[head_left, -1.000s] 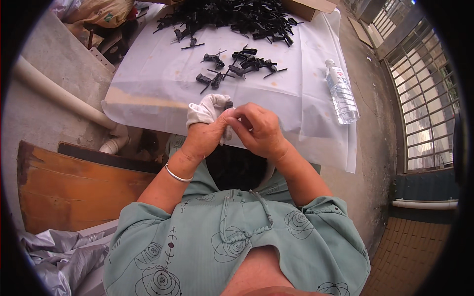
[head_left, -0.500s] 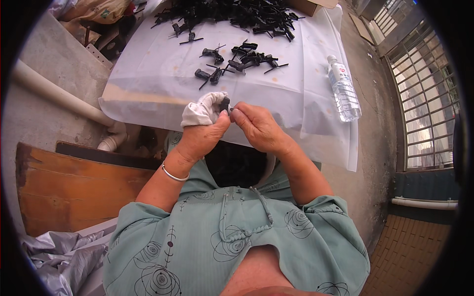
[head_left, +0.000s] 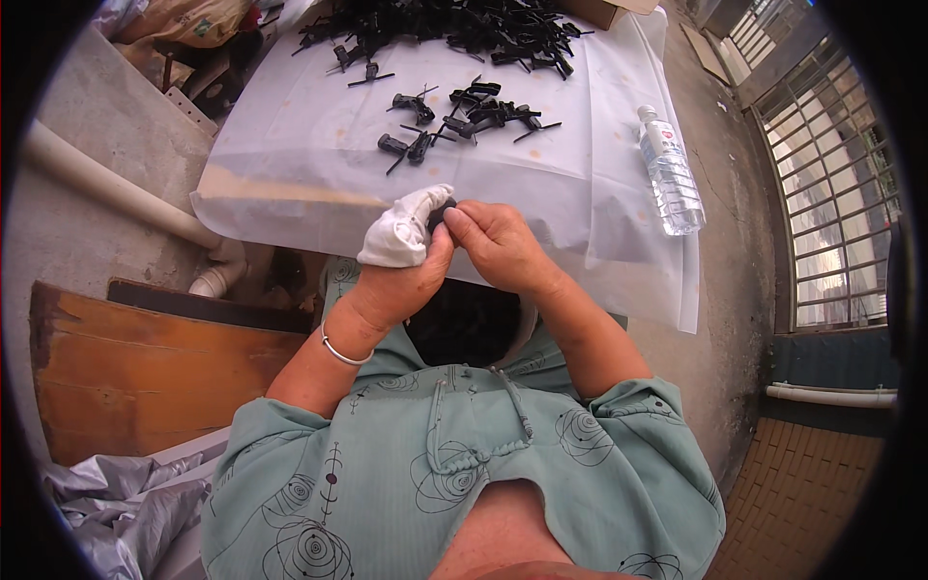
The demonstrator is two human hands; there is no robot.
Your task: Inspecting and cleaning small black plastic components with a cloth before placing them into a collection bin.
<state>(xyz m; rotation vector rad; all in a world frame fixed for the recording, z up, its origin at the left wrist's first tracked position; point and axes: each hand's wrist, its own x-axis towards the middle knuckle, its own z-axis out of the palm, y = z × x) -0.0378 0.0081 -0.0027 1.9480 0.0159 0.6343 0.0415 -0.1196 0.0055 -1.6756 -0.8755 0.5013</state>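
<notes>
Bare concrete floor runs along the right of the table, beside a barred window, while a pale pipe crosses the floor on the left. White translucent sheeting covers the tabletop and hangs over its near edge. A dense pile of black plastic clips with thin rods fills the far end, next to a cardboard box, and a looser cluster of clips lies nearer the person, around the middle. Near the right edge sits a clear plastic bottle with a white cap.

At the near edge of the table, the person's two hands meet just in front of the body. The left hand, its fingers inside a white cloth glove and its thumb bare, grasps a small black plastic piece. The bare right hand has its grip closed too, pinching the same piece from the right with thumb and forefinger; the fingers hide the exact contact. A silvery bangle circles the left wrist. Below the hands, a dark rounded container is between the knees, partly covered. An orange-brown wooden board lies to the left, with crumpled silver fabric near it.
</notes>
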